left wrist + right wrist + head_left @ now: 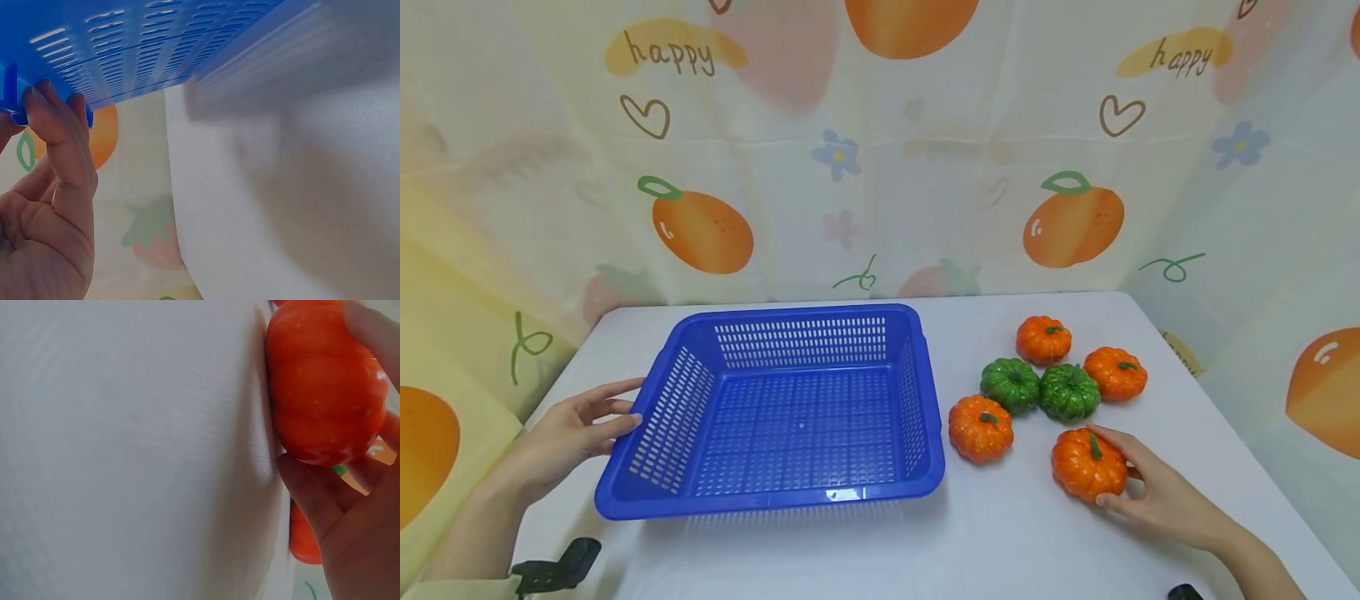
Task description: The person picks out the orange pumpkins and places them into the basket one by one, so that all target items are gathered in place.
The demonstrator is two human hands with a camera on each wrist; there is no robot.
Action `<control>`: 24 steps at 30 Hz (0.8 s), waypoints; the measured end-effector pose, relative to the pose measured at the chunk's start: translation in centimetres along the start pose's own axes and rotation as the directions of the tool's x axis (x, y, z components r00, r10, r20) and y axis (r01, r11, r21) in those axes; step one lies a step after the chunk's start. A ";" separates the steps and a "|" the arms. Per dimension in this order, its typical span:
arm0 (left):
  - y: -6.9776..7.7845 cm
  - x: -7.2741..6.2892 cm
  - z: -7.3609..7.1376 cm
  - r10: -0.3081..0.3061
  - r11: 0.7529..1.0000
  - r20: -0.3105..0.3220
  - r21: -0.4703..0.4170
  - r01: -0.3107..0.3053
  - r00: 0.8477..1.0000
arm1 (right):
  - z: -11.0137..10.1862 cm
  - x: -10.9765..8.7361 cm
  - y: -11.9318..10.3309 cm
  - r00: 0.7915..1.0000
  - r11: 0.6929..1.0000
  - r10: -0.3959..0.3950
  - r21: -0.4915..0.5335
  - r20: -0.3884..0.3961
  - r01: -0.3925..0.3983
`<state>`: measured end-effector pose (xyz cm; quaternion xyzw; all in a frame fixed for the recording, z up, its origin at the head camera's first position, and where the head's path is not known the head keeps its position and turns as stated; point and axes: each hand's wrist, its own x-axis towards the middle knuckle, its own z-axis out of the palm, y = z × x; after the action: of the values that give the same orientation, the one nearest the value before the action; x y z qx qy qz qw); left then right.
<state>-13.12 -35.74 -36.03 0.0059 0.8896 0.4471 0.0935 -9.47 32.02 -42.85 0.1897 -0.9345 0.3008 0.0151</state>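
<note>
On the left, my left hand [574, 427] pinches the rim of a blue plastic basket [760, 504], which has slotted walls and nothing inside. The left wrist view shows fingers [69, 144] bent at the rim, below the perforated wall. At the right front, my right hand [1176, 496] holds a small orange pumpkin [1086, 468] with a green stem, thumb on the near side and fingers on the far side. Seen from the right wrist, this pumpkin [328, 384] sits on or just over the white surface; which one I cannot tell.
Orange pumpkins stand right of the basket [981, 429], at the back [1041, 340] and at far right [1116, 373]. Between them sit two green pumpkins, one plain green [1010, 385], one darker [1070, 393]. A patterned curtain [925, 208] hangs behind the white table [865, 558].
</note>
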 end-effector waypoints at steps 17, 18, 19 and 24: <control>0.1 0.2 0.0 -0.016 1.000 0.004 0.015 0.016 1.000 | -0.7 0.4 -0.2 1.000 1.000 0.000 -0.011 -0.009 0.000; 0.1 0.1 0.0 -0.017 1.000 0.005 0.013 0.017 1.000 | -0.8 0.5 -0.2 1.000 1.000 -0.008 -0.009 -0.014 0.008; 0.1 0.1 0.0 -0.017 1.000 0.006 0.010 0.017 1.000 | -0.8 0.5 -0.2 1.000 1.000 -0.015 -0.009 -0.018 0.014; 0.0 0.2 -0.1 -0.022 1.000 0.011 0.007 0.022 1.000 | -1.1 0.9 -0.5 0.999 1.000 -0.029 -0.004 -0.019 0.028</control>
<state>-13.30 -35.78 -36.04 -0.0010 0.8905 0.4431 0.1035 -10.20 31.98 -41.55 0.2001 -0.9320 0.3007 0.0284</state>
